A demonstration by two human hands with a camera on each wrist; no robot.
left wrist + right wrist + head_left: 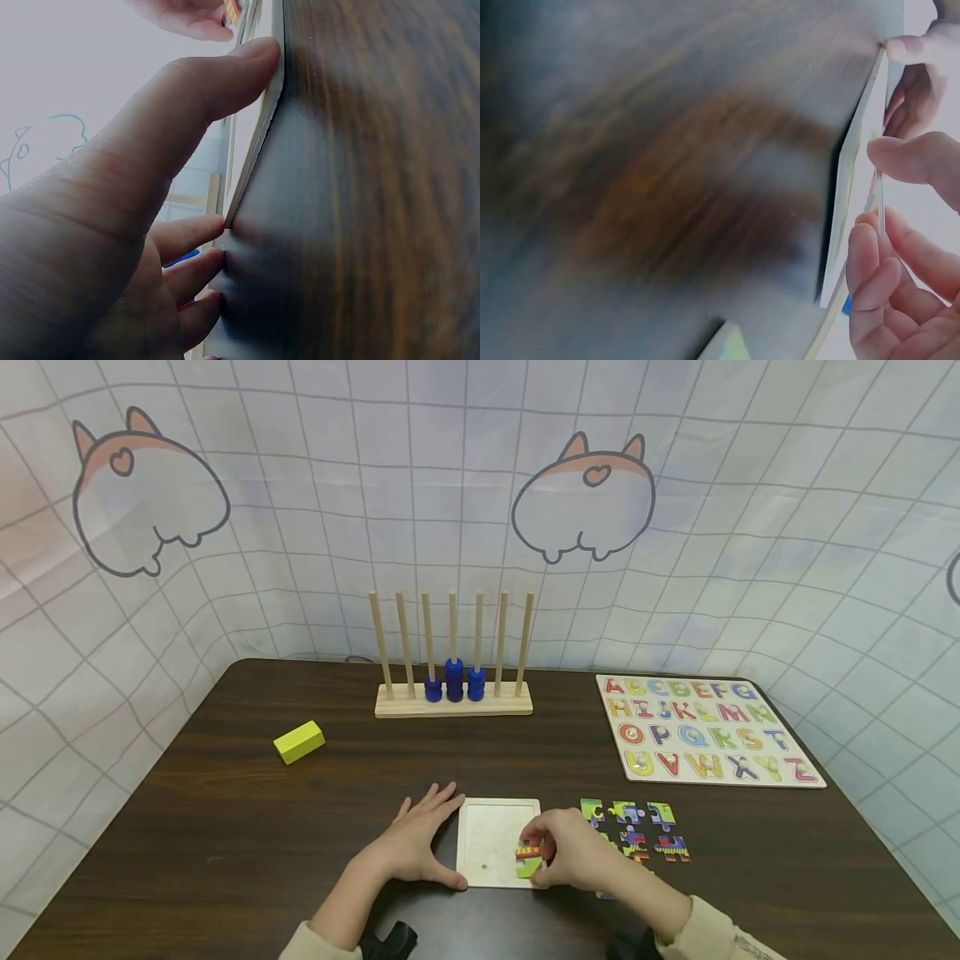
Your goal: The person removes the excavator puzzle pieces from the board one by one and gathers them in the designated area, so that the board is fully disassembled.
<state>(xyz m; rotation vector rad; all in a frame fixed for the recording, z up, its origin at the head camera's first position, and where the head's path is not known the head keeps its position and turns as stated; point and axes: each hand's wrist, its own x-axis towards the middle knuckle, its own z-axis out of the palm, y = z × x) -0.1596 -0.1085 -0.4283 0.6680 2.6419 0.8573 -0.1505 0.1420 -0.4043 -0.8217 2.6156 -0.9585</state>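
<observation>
A square pale wooden puzzle tray with a raised rim lies flat on the table. My left hand is spread along its left side, the thumb touching the near corner and the forefinger the far corner. In the left wrist view, that thumb rests against the tray's edge. My right hand pinches a jigsaw piece, red, yellow and green, over the tray's right side. The right wrist view shows the piece edge-on between thumb and fingers, tilted above the tray. Several colourful jigsaw pieces lie right of the tray, some hidden behind my right hand.
A wooden peg stand with blue beads on three pegs stands at the back. An alphabet board lies at the back right. To the left sits a yellow block. A gridded curtain hangs behind the dark table.
</observation>
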